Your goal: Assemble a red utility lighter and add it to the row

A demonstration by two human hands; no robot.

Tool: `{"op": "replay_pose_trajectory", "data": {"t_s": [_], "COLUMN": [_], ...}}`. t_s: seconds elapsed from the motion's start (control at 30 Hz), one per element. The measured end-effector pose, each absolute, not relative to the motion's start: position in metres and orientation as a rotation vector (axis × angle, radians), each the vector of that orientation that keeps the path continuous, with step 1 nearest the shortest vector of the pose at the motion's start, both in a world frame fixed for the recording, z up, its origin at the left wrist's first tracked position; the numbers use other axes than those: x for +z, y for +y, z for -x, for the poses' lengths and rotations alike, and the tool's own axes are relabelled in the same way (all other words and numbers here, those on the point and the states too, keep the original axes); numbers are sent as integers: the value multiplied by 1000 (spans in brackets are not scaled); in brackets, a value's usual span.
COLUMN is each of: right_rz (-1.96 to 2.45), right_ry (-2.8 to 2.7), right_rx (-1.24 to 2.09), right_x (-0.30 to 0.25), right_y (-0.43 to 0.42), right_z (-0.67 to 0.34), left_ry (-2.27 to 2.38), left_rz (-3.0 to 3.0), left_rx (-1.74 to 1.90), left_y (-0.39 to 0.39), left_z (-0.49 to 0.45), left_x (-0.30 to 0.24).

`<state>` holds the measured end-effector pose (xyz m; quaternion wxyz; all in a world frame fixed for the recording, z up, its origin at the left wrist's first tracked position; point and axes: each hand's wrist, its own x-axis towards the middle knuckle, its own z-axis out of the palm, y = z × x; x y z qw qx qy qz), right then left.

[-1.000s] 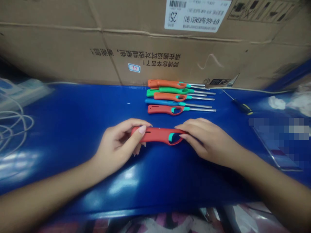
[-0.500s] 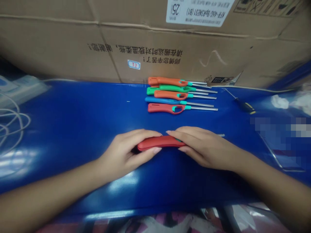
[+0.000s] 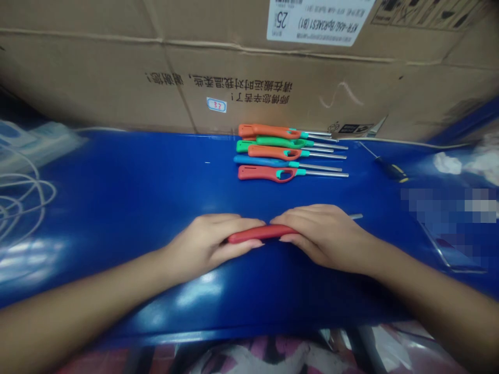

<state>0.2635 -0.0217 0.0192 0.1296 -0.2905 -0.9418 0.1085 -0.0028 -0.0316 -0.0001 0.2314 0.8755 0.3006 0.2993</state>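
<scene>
Both hands grip one red long-nosed gas lighter (image 3: 268, 232) just above the blue tabletop. My left hand (image 3: 216, 236) is closed round its handle end, thumb below and fingers above. Toward the nozzle side, my right hand (image 3: 325, 232) is closed on it too and hides the trigger part. Only the tip of its metal tube pokes out beyond the right hand. Behind the hands lies a row of several similar lighters, with a red one (image 3: 257, 173) nearest, then a blue one (image 3: 261, 161), an orange one (image 3: 265, 151) and green ones.
A large cardboard box (image 3: 117, 78) stands along the back of the blue table (image 3: 156, 176). A screwdriver (image 3: 392, 169) lies at the right, near crumpled white material (image 3: 448, 163). Coiled white cable (image 3: 42, 195) lies at the left. Part of the right side is pixelated.
The red lighter has been rolled in my hands, so its narrow edge now faces up and the green part no longer shows. My left hand has shifted slightly right and down.
</scene>
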Motion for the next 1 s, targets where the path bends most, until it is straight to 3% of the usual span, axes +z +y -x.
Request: {"op": "replay_pose_trajectory", "data": {"t_s": [0.23,0.67,0.8,1.0], "right_rz": [998,803,986,1268], "right_ry": [-2727,-2755,-2784,-2682], "right_rx": [49,-49,91,-23], "right_x": [25,25,25,24], "right_y": [-12,-11,-5,16], "right_z": [-279,-279,-282,-305], "left_ry": [932,798,820,985], "left_rz": [-2322,-2531,-2533,-2436], "left_rx": [894,878,886,919], "left_y": [-27,-26,-24,-18], "left_z": [7,8,9,12], "left_x": [5,-1,-2,-1]}}
